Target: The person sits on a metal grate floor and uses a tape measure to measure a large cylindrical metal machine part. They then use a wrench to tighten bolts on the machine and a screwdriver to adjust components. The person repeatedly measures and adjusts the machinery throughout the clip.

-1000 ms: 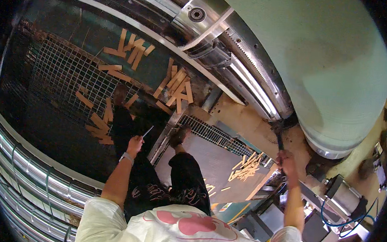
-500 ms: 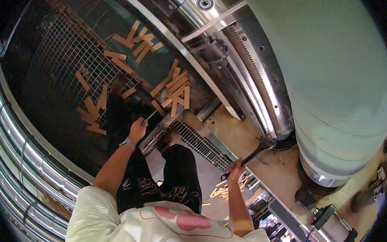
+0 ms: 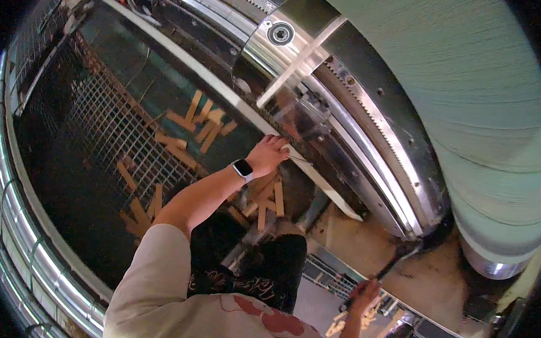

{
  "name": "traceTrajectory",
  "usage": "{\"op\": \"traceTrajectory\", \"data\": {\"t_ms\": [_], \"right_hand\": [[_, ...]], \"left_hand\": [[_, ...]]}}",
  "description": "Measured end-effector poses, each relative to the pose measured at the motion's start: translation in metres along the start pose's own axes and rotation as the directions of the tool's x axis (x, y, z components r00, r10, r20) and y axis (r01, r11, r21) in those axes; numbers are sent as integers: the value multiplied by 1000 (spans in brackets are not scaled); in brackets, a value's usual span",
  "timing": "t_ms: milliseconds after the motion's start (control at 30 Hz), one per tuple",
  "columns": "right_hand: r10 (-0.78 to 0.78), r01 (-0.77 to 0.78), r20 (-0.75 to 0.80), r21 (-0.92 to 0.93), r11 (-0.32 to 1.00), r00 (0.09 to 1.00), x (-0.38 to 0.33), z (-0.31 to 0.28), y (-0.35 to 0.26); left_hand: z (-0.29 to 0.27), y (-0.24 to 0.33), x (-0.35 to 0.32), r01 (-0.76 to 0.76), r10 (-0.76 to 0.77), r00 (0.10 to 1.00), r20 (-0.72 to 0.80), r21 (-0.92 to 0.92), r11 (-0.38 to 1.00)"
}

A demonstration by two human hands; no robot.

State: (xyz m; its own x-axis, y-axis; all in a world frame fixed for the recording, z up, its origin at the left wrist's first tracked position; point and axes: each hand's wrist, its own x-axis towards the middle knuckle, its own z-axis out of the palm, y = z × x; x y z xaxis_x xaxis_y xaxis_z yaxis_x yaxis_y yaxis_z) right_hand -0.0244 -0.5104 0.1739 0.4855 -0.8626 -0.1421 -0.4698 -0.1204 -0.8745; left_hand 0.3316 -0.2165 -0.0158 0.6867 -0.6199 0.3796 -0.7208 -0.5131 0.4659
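My left hand (image 3: 267,157), with a watch at its wrist, is closed over the edge of a long pale rail (image 3: 207,86). A thin dark line shows beside its fingertips; whether it is the slim metal tool held earlier I cannot tell. My right hand (image 3: 364,294), lower right, grips the handle of a long dark tool (image 3: 394,261) that looks like a wrench. The tool's far end lies by the lower end of a curved toothed metal track (image 3: 373,110). Below the left forearm, flat tan strips (image 3: 268,203) lie scattered.
A large pale green roll (image 3: 472,107) fills the upper right. Wire mesh (image 3: 124,129) and more tan strips (image 3: 202,121) lie on the left. Shiny metal pipes (image 3: 36,247) curve along the left edge. A narrow grating (image 3: 332,277) runs beside my legs.
My left hand has moved up and right onto the pale rail, from low near my knees with a slim metal tool. My right hand still grips the dark tool; the view has shifted.
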Motion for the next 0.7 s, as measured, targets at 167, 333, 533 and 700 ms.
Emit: {"op": "traceTrajectory", "data": {"t_ms": [167,333,533,700], "right_hand": [[-362,339,-59,-240,910,930,10,-5,18],[-252,231,-145,-148,962,957,-6,-8,4],[-359,324,-113,-244,914,927,-3,7,-5],[-462,397,-54,-431,811,885,-9,2,-10]], "left_hand": [[46,-68,28,-86,83,991,104,26,996],[65,-76,38,-255,262,959,-105,79,964],[60,-81,27,-195,207,968,-140,89,977],[63,-76,25,-251,244,950,-195,-12,968]]}}
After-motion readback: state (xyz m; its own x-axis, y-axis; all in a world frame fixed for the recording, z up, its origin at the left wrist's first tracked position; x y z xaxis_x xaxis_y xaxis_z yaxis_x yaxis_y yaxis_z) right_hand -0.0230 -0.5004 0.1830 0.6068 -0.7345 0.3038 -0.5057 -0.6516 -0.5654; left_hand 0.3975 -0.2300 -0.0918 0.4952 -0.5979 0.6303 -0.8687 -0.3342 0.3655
